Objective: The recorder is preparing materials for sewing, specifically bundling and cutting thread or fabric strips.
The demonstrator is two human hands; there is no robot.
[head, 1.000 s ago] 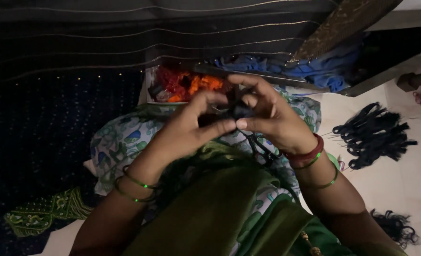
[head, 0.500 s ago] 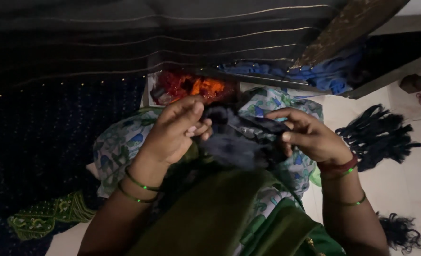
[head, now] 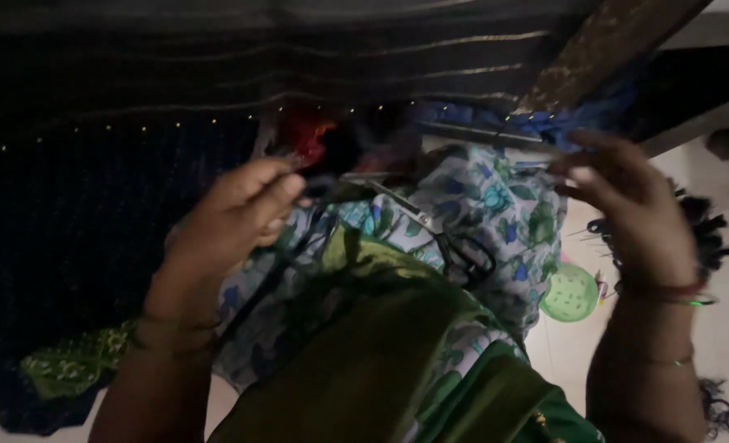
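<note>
— Pinching what, left hand [head: 233, 217]?
— Fingers [head: 278, 193] closed on thin black thread [head: 319, 184], above floral blue-green cloth [head: 495, 205] on lap.
— Right hand [head: 635, 205]?
— Raised apart, fingers loosely spread, grip unclear. Black-handled steel scissors [head: 438, 234] lying on cloth between.

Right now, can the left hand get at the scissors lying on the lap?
Probably yes: the scissors lie uncovered on the floral cloth, just beside the left hand, with nothing visibly between them.
</note>
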